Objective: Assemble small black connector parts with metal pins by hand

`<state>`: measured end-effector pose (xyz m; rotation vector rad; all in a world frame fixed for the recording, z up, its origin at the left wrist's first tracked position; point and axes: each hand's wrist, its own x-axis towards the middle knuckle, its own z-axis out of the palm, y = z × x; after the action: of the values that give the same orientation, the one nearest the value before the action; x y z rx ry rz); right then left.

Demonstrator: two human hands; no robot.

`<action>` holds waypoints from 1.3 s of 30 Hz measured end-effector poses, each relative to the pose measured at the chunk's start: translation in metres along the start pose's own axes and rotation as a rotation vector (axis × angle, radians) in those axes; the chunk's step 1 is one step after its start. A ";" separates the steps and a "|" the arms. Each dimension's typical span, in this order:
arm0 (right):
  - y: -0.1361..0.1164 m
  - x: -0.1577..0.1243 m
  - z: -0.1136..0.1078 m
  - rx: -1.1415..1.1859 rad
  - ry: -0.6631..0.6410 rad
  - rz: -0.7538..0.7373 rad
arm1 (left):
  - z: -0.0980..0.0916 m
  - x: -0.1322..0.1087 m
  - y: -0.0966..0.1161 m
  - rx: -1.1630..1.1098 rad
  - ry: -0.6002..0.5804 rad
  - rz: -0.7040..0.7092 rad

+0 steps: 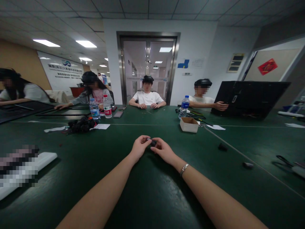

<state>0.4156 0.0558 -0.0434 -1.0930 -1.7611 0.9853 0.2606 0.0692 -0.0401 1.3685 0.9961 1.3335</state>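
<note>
Both my arms reach out over the dark green table (pixel 152 190). My left hand (pixel 139 147) and my right hand (pixel 163 150) meet at the middle, fingers pinched together on a small black part (pixel 153 143) held between them. A silver bracelet (pixel 184 169) sits on my right wrist. The part is too small to name more exactly.
An open cardboard box (pixel 189 124) stands ahead to the right. A heap of black parts (pixel 80 124) lies ahead to the left, by water bottles (pixel 94 109). Two small black pieces (pixel 222 147) lie at right. Several people sit around the table; one holds a large black panel (pixel 247 98).
</note>
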 end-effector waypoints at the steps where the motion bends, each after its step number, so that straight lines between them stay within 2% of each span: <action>1: 0.002 0.000 -0.001 -0.009 0.015 0.000 | 0.000 -0.001 0.001 0.005 -0.022 0.002; 4: 0.005 -0.001 -0.004 -0.039 0.077 -0.007 | 0.001 -0.003 0.006 0.033 -0.074 0.030; 7: 0.002 -0.001 -0.006 -0.071 0.115 -0.017 | 0.002 -0.006 0.009 0.047 -0.075 0.047; 13: -0.009 -0.004 -0.006 -0.110 0.119 -0.041 | 0.001 -0.005 0.007 0.013 -0.098 0.034; 19: -0.009 -0.005 -0.008 -0.182 0.113 -0.050 | 0.000 -0.003 0.006 0.025 -0.117 0.026; 23: -0.007 -0.005 -0.010 -0.311 0.162 -0.142 | 0.000 -0.003 0.009 0.200 -0.096 -0.027; 27: -0.009 -0.008 -0.011 -0.389 0.144 -0.247 | -0.006 -0.009 0.017 0.645 -0.083 0.030; 29: -0.010 -0.009 -0.012 -0.397 0.113 -0.267 | -0.011 -0.012 0.020 0.770 -0.118 0.040; 36: -0.011 -0.010 -0.013 -0.386 0.128 -0.249 | -0.015 -0.011 0.017 0.684 -0.238 0.059; 39: -0.008 -0.009 -0.013 -0.392 0.112 -0.270 | -0.014 -0.010 0.015 0.713 -0.229 0.026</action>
<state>0.4279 0.0473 -0.0334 -1.0823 -1.9938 0.4169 0.2454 0.0571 -0.0282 2.0106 1.3599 0.8265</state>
